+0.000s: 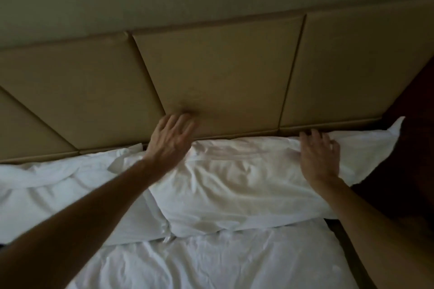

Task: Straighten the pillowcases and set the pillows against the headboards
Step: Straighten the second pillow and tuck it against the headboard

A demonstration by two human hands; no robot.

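A white pillow (pixel 239 178) in a creased pillowcase lies along the tan padded headboard (pixel 218 73), partly on top of a second white pillow (pixel 77 183) to its left. My left hand (pixel 170 138) reaches over the top left corner of the right pillow, fingers spread, its fingertips at the headboard panel. My right hand (pixel 320 155) lies flat on the pillow's upper right part, fingers apart, near the loose end of the pillowcase (pixel 385 138) that sticks up at the far right.
A crumpled white sheet (pixel 211 263) covers the mattress in front of the pillows. The bed's right edge (pixel 345 251) drops to a dark floor area. A plain wall rises above the headboard.
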